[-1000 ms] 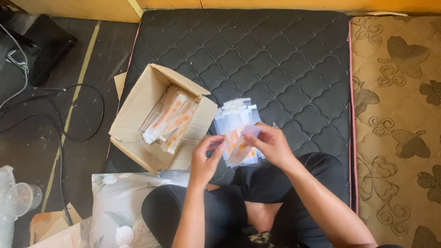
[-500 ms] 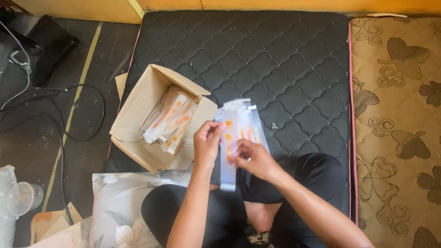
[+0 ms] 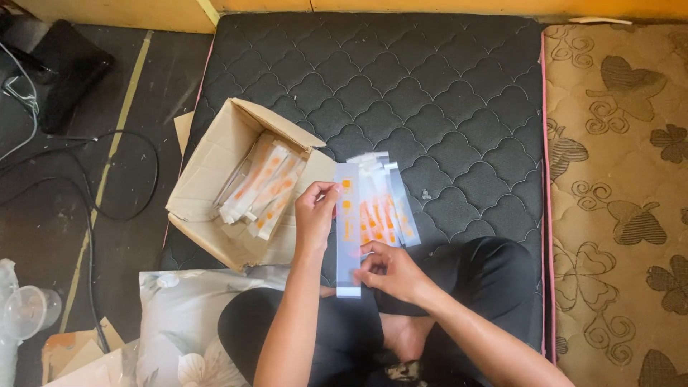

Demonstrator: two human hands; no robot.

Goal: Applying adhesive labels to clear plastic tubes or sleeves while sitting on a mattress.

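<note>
Our left hand [image 3: 315,215] pinches the top of a long clear sleeve [image 3: 347,236], our right hand [image 3: 390,271] grips its lower end, just beside the open cardboard box [image 3: 215,193].

— What lies around the black quilted mattress [image 3: 444,86]?

— Just right of it, a brown flowered mat [image 3: 616,201]. Left of it, black cables [image 3: 93,208] on the dark floor [image 3: 43,236], and clear plastic cups [image 3: 29,312] near its lower-left corner.
</note>
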